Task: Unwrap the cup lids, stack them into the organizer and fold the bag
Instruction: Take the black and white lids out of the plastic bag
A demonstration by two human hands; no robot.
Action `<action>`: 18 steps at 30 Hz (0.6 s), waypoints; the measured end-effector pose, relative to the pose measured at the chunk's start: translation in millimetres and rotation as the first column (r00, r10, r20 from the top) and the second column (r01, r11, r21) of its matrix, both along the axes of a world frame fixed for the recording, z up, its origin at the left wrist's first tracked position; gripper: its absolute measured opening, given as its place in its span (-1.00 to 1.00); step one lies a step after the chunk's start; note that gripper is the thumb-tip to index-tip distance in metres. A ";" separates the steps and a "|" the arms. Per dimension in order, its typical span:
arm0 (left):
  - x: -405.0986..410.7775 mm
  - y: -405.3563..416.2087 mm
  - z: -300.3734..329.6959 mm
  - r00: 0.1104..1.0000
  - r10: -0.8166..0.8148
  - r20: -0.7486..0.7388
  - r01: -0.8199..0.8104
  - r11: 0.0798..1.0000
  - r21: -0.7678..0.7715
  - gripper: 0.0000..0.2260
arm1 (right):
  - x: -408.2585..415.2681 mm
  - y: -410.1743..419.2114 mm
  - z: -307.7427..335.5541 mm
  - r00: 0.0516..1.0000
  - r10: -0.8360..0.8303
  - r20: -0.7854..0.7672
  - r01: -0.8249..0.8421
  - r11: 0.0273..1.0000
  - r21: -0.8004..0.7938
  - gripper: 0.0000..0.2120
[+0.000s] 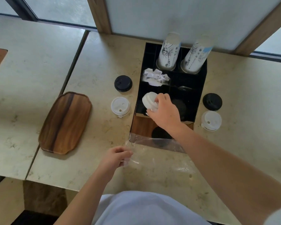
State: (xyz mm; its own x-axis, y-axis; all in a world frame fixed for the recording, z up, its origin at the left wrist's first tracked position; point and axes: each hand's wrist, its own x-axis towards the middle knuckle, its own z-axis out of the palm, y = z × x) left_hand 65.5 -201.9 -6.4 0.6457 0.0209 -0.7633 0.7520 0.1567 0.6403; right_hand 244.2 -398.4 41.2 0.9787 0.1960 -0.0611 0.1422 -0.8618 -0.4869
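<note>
Head view: right hand (pixel 165 111) grips a stack of white plastic cup lids (pixel 149 100), tilted over the near-left slot of the black compartmented organizer (pixel 199 88). Left hand (pixel 118 155) pinches the clear plastic bag (pixel 154 153). Probably best to level the stack before letting go.

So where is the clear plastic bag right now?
In the head view, the plastic bag lies flat on the counter just in front of the black organizer, its left edge pinched by the left hand.
</note>
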 end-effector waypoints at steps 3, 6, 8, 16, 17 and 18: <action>4.4 2.1 -0.8 1.000 0.025 0.000 -0.025 1.000 -0.006 -0.89 | 15.7 11.2 -3.7 0.997 0.080 -0.024 -0.083 0.979 -0.187 -0.53; 4.1 2.4 -3.0 0.999 0.052 -0.013 -0.052 0.999 -0.016 -0.93 | 26.9 17.3 -9.5 0.987 0.148 -0.062 -0.160 0.931 -0.328 -0.47; 2.2 2.2 -5.2 0.998 0.065 -0.026 -0.065 0.998 -0.013 -0.91 | 31.5 18.8 -13.3 0.981 0.165 -0.105 -0.193 0.908 -0.373 -0.46; -3.8 4.3 -18.6 0.988 0.137 -0.066 -0.138 0.990 -0.022 -0.88 | 42.3 22.8 -19.7 0.965 0.144 -0.219 -0.236 0.843 -0.484 -0.37; -4.7 4.7 -20.4 0.988 0.138 -0.071 -0.140 0.990 -0.018 -0.87 | 43.0 25.2 -21.4 0.957 0.138 -0.255 -0.254 0.825 -0.505 -0.35; -5.6 5.0 -22.1 0.987 0.142 -0.078 -0.144 0.990 -0.013 -0.87 | 44.0 27.7 -23.2 0.944 0.128 -0.304 -0.276 0.809 -0.518 -0.33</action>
